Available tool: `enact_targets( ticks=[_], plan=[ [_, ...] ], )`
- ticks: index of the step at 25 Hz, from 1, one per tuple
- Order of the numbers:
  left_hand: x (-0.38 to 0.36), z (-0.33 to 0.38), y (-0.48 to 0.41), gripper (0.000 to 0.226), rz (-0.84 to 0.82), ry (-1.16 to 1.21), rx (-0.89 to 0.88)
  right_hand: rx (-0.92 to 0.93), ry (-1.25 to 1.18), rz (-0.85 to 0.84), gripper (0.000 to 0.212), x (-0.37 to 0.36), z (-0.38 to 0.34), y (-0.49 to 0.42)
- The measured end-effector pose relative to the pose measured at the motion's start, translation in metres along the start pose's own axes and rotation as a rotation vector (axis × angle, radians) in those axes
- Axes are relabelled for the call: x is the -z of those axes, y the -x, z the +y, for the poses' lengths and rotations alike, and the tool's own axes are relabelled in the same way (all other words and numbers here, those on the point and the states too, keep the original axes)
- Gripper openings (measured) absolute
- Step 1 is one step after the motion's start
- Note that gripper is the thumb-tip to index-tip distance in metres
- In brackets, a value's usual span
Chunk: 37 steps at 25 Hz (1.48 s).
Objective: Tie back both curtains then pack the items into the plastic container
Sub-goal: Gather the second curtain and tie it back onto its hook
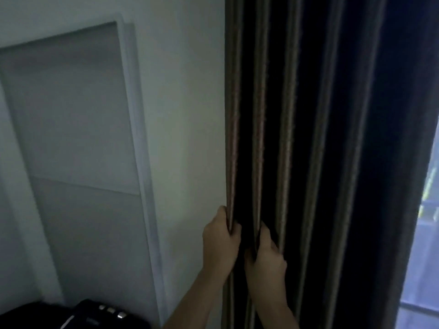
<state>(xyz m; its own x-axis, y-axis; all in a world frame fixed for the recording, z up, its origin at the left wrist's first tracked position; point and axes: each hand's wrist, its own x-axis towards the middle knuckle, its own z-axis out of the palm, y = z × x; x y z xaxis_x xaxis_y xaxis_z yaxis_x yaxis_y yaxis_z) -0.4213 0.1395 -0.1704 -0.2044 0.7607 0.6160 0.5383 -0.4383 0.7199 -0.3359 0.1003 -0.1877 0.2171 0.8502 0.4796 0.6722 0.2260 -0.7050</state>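
Observation:
A dark pleated curtain (320, 138) hangs bunched in vertical folds beside a pale wall. My left hand (219, 238) grips the outermost left fold, fingers curled round its edge. My right hand (266, 255) grips the fold just to the right, slightly lower. Both forearms reach up from the bottom of the view. No tie-back and no plastic container are visible.
A pale wall (185, 115) with a framed grey panel (71, 115) fills the left side. A black object with small metal knobs (95, 314) sits at the bottom left. Daylight from a window (425, 233) shows along the curtain's right edge.

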Motion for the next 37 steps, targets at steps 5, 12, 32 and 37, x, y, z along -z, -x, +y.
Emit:
enact_targets(
  ticks=[5,12,32,37],
  plan=[
    [0.022,-0.023,0.012,0.058,-0.340,0.332,-0.048,-0.087,-0.011,0.193,0.057,0.001,0.001,0.029],
    [0.013,-0.013,-0.048,0.021,-0.419,0.743,0.318,-0.092,0.128,0.118,0.047,0.005,0.009,0.027],
    [0.053,-0.099,-0.030,0.030,-0.432,0.551,0.312,0.024,0.115,0.075,0.040,0.015,0.053,0.034],
    [0.047,-0.088,-0.005,0.028,-0.449,0.643,0.285,0.099,0.097,0.206,0.072,-0.003,0.067,0.049]
  ],
)
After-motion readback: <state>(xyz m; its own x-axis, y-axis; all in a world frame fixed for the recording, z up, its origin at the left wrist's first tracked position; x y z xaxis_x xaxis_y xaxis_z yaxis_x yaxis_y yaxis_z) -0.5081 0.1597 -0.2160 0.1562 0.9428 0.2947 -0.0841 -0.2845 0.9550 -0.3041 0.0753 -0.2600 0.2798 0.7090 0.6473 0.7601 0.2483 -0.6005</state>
